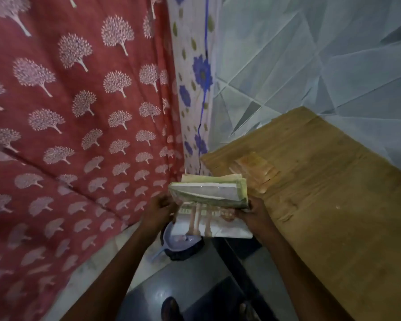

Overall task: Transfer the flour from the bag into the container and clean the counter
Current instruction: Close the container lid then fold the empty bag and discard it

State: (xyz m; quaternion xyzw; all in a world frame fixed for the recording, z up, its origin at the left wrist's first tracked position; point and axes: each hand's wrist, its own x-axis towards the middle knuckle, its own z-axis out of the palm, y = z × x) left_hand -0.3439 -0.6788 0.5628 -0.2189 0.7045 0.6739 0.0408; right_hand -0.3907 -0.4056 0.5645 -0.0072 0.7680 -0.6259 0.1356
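1. Pretty dim in here, so a lot is hard to read. The print on the flour bag (210, 205) is smeared; I can make out green edging, a white panel and some tan stripes lower down, but no words.
2. Can't tell whether the bag is full or whether its top is open. The top looks folded over into a flat wad.
3. Left hand (158, 210) grips the bag's left edge, fingers (166, 200) curled around it. Right hand (256, 215) pinches the right edge, thumb on top; the rest of those fingers are hidden under the bag.
4. So the bag hangs in the air between both sets of fingers, just off the near corner of the wooden desk (322, 205), not resting on it.
5. Just past the right fingers, some orange-tan thing (255, 170) lies flat on the desk. Too blurry to say what.
6. Below the left fingers, down on the floor (195, 288), there's a pale round tub or lid (178, 239), half covered by the bag. Could be the container, can't say.
7. Beyond the left fingers hangs a red curtain (79, 112) with white tree print, then a floral cloth (195, 89) and a tiled wall (310, 54).
8. Feet (169, 308) are cut off at the bottom edge.
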